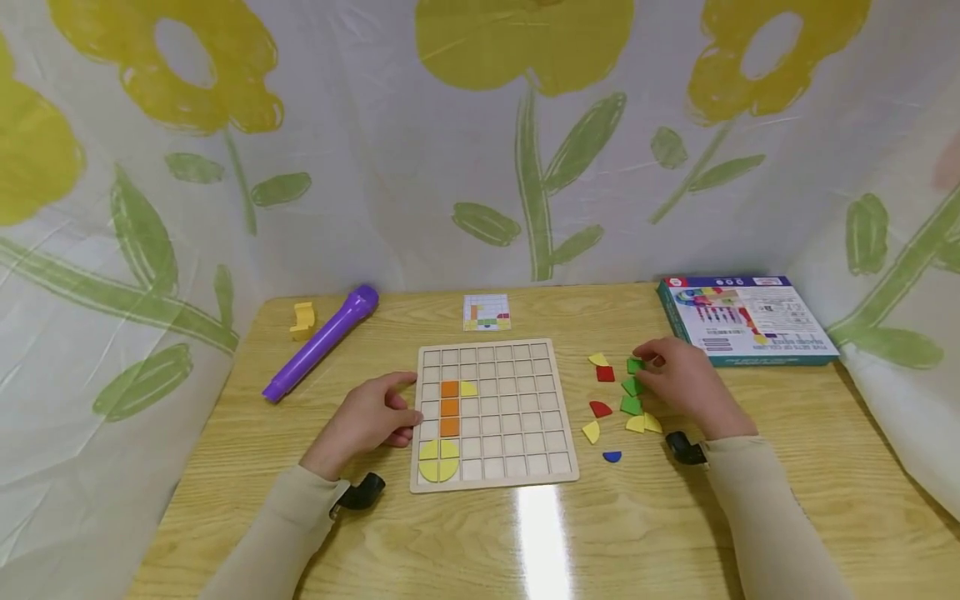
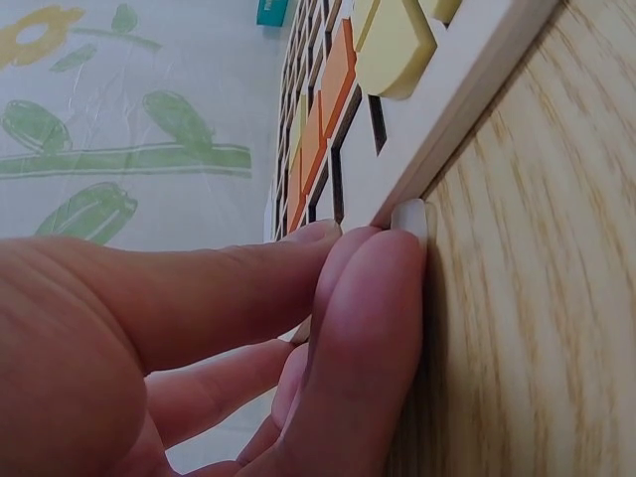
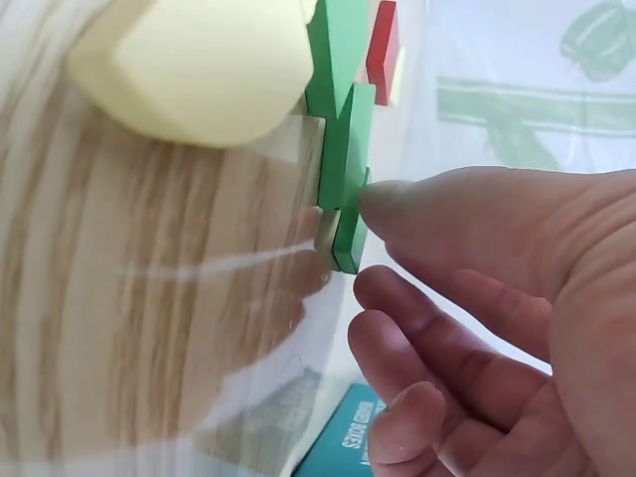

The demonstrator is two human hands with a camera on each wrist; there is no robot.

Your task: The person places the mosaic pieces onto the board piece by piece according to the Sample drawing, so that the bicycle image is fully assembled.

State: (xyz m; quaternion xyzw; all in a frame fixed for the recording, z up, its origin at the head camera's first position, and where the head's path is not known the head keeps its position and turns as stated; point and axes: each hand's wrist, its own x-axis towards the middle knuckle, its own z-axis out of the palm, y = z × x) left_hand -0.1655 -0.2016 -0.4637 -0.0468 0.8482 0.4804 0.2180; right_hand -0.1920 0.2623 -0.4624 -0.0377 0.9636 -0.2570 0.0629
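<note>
My left hand (image 1: 371,414) holds the left edge of a wooden grid board (image 1: 517,477), its thumb on the rim and curled fingers against the side. Orange squares (image 1: 449,407) stand in a column on the board, with a yellow quarter-circle (image 1: 468,389) beside the top one. Several yellow quarter-circles (image 1: 438,461) form a round at the lower left. Right of the board, my right hand (image 1: 686,379) is over green squares (image 1: 632,405) lying on the table. In the right wrist view its thumb is at the farthest green square (image 3: 348,243), fingers loosely bent.
Red pieces (image 1: 605,374), loose yellow quarter-circles (image 1: 591,431) and a blue half-circle (image 1: 612,457) lie near the right hand. A pattern card (image 1: 486,312) lies behind the board. Farther out are a purple microphone-shaped stick (image 1: 321,343), a small yellow object (image 1: 303,320) and a game box (image 1: 750,321).
</note>
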